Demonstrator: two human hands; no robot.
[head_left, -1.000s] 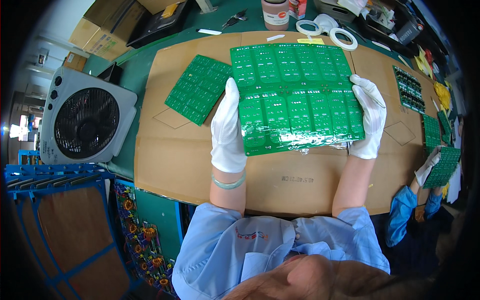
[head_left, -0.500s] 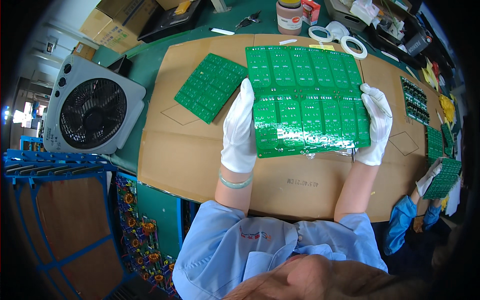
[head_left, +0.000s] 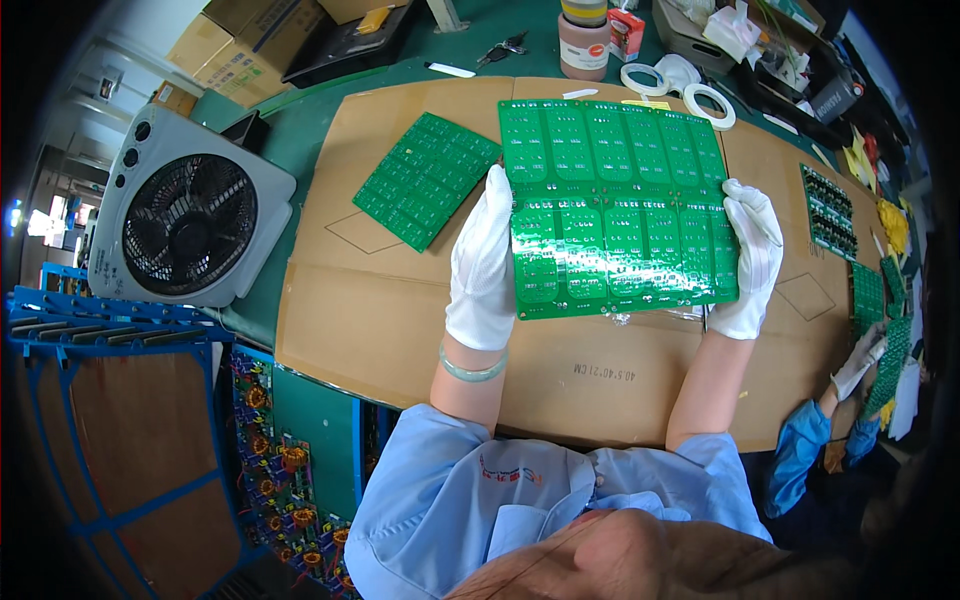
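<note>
A large green circuit board panel (head_left: 610,200), marked off into several sections with solder points, is held up above the cardboard. My left hand (head_left: 482,265), in a white glove, grips its left edge. On the opposite edge my right hand (head_left: 752,255), gloved too, is closed on the panel. Light glares off the panel's lower half. A second green circuit board panel (head_left: 425,180) lies tilted on the cardboard sheet (head_left: 400,310), left of the held one. Under the held panel's lower edge, something clear and shiny shows in part.
A grey box fan (head_left: 190,225) stands at the left. Tape rolls (head_left: 708,106), a jar (head_left: 583,45) and tweezers-like dark tools or keys (head_left: 503,48) lie at the back. At the right, a co-worker's gloved hand (head_left: 858,362) holds a green board. Blue racks (head_left: 110,330) stand lower left.
The held panel and both my hands have shifted very slightly down in the picture, along with the surroundings. The co-worker's board has turned more edge-on.
</note>
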